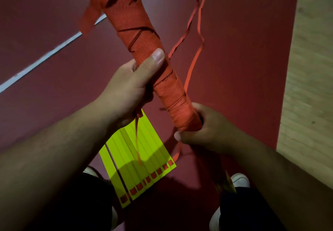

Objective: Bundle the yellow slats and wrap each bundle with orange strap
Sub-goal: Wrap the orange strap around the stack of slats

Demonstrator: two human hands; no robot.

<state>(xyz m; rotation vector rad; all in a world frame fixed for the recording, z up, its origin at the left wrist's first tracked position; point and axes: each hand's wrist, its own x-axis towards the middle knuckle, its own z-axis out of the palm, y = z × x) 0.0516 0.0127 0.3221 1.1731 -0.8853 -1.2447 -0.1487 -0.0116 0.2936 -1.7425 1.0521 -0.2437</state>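
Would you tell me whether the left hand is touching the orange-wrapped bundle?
Touching. The head view shows the left hand gripping the orange-wrapped bundle, its thumb pressed flat against the wrapping.

Red floor — yellow slats, orange strap

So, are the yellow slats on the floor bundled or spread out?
Spread out: the yellow slats lie flat side by side on the floor.

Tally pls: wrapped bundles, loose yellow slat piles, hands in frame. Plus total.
orange-wrapped bundle: 1
loose yellow slat pile: 1 (slats overlap, so no exact slat count)
hands: 2, left hand and right hand, both gripping the bundle
Total: 4
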